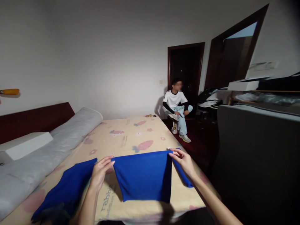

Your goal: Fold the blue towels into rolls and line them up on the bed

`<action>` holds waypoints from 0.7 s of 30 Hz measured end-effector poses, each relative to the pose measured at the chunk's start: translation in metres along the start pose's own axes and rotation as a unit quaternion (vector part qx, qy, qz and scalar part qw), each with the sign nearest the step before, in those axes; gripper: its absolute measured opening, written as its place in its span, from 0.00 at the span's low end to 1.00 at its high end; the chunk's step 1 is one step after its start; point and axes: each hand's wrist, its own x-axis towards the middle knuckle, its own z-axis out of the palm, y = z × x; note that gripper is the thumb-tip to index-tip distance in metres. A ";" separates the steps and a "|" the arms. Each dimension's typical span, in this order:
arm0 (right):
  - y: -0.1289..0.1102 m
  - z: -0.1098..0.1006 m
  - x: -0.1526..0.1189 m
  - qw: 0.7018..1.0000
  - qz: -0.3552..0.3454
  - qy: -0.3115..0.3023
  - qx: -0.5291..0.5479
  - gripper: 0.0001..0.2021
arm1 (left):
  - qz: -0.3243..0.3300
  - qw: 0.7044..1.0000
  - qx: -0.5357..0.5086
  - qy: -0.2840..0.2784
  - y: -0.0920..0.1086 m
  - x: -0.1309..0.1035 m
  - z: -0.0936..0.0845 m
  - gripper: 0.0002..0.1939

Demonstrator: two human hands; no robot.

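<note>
Blue cloth (pixel 144 176) is hanging over the near bed (pixel 126 128)

The left hand (pixel 101 170) is pinching its top left corner, the right hand (pixel 184 160) its top right. A second piece (pixel 67 184), also blue, is lying at near left.

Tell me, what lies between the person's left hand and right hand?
In the head view, a blue cloth spans the stretch, its upper corners pinched by the left hand and the right hand; the patterned bedsheet shows beyond it.
</note>
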 end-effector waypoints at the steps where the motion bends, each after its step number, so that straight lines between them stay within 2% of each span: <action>1: 0.001 0.000 0.000 1.000 0.009 -0.007 0.012 0.27 | 0.003 1.000 0.005 -0.004 -0.001 0.000 -0.001 0.29; 11: 0.001 -0.012 0.007 1.000 -0.008 -0.005 -0.016 0.24 | 0.010 0.997 0.067 0.031 -0.001 -0.001 0.002 0.31; 17: -0.002 -0.014 0.007 0.995 -0.027 -0.024 -0.096 0.27 | 0.082 0.987 0.134 0.034 -0.001 0.001 0.001 0.27; 21: -0.003 -0.017 0.008 0.991 -0.039 -0.038 -0.122 0.28 | 0.107 0.980 0.167 0.027 -0.001 0.001 -0.002 0.26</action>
